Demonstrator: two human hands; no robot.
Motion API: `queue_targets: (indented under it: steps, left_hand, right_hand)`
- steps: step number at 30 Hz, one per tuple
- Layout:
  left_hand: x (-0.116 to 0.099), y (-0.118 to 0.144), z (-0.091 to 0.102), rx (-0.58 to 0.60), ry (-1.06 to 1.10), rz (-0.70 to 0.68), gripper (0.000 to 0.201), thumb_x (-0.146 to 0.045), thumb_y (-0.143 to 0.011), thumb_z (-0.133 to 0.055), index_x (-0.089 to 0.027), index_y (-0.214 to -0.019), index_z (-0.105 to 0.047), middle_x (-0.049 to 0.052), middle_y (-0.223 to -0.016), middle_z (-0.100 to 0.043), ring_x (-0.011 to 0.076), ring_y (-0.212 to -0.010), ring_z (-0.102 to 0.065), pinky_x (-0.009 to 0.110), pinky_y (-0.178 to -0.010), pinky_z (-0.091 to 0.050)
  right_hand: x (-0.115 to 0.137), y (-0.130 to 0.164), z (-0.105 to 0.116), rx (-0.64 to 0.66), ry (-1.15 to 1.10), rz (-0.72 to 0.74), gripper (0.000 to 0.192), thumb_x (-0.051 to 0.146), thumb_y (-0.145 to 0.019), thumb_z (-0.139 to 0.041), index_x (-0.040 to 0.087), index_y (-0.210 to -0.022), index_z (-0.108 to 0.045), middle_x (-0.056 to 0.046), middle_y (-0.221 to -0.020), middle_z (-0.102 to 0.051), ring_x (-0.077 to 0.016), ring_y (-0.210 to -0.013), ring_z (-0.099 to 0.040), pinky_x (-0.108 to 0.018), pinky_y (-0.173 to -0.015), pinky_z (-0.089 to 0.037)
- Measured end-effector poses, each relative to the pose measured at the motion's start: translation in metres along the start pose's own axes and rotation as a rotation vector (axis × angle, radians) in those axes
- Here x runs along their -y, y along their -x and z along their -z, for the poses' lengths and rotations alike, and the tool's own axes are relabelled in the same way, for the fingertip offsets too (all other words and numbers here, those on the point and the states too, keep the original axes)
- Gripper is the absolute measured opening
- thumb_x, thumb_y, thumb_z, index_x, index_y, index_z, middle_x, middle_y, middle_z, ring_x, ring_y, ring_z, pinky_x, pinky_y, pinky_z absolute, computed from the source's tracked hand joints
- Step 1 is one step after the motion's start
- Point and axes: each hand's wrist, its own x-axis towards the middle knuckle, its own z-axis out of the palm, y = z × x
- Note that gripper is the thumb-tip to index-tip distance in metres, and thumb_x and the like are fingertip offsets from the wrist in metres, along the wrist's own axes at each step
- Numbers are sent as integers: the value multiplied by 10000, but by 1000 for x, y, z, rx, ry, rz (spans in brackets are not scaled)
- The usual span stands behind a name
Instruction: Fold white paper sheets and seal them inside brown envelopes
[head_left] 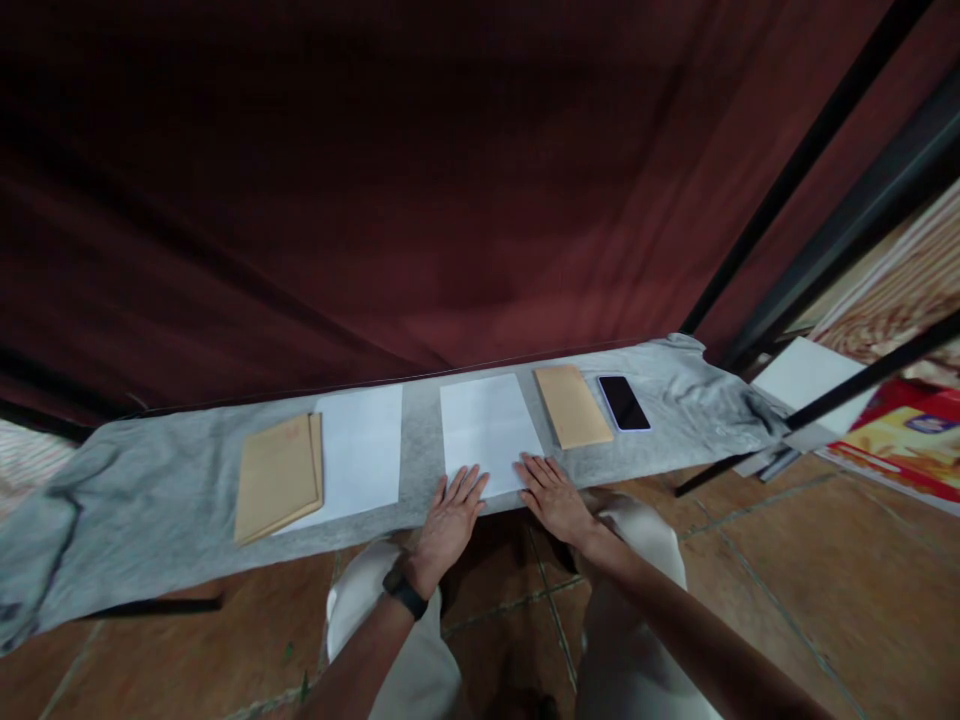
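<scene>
A white sheet of paper (489, 425) lies flat before me on a bench draped in grey cloth (420, 440). At its near left corner rests my left hand (452, 517), fingers stretched out and a dark watch on the wrist. My right hand (556, 497) lies with fingers spread on the near right corner. Neither hand grips anything. Right of this sheet is a brown envelope (573, 405), and beyond it a phone (624, 403) with a dark screen. To the left, more white paper (364, 450) is partly covered by brown envelopes (277, 475).
A dark red curtain (450, 220) hangs behind the bench. Black metal bars (802, 170) slant across the right side. A white board (810, 385) and a red and yellow package (907, 440) are at the far right. Below is a tiled floor (757, 560).
</scene>
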Motion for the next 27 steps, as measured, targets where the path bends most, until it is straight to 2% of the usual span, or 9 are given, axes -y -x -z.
queue_targets:
  steps: [4, 8, 14, 19, 24, 27]
  left_hand:
    - [6, -2, 7, 46, 28, -16, 465, -257, -1024, -380, -272, -1481, -466, 46, -1563, -461, 218, -1460, -395, 469, -1204, -317]
    - [4, -5, 10, 54, 52, 26, 455, -218, -1017, -383, -261, -1455, -496, 51, -1544, -488, 213, -1443, -419, 455, -1191, -331]
    - [0, -13, 21, 75, 93, 48, 435, -195, -1003, -405, -222, -1417, -536, 70, -1497, -543, 226, -1384, -483, 448, -1153, -365]
    - [9, -15, 28, 89, 139, 9, 451, -119, -986, -393, -265, -1362, -593, 36, -1447, -595, 220, -1347, -518, 455, -1125, -389]
    - [23, 1, 34, 110, 260, -79, 411, -155, -1008, -384, -266, -1313, -636, 24, -1381, -649, 192, -1301, -558, 425, -1139, -385]
    - [30, 10, 38, 140, 297, -131, 441, -150, -970, -466, -293, -1366, -597, 17, -1456, -587, 197, -1347, -520, 433, -1170, -353]
  right_hand:
    - [-1, 3, 4, 12, -13, 12, 498, 289, -1034, -423, 176, -1519, -423, -117, -1596, -388, -235, -1478, -351, -476, -1221, -288]
    - [8, -2, 4, -6, -50, 39, 487, 284, -1031, -427, 159, -1501, -449, -124, -1570, -431, -233, -1457, -386, -474, -1228, -278]
    - [20, -16, 3, 9, -101, 45, 467, 231, -991, -481, 164, -1452, -515, -120, -1535, -483, -246, -1414, -447, -470, -1192, -343]
    - [10, -23, 11, 39, -154, 51, 519, 181, -924, -573, 214, -1441, -538, -111, -1531, -489, -259, -1405, -456, -479, -1163, -380]
    - [-7, -21, 22, 126, -305, 133, 586, 21, -842, -563, 306, -1350, -627, -29, -1447, -590, -193, -1345, -531, -430, -1177, -370]
    - [-13, -18, 27, 164, -400, 163, 514, 29, -850, -563, 333, -1240, -705, -4, -1382, -644, -183, -1295, -579, -429, -1177, -373]
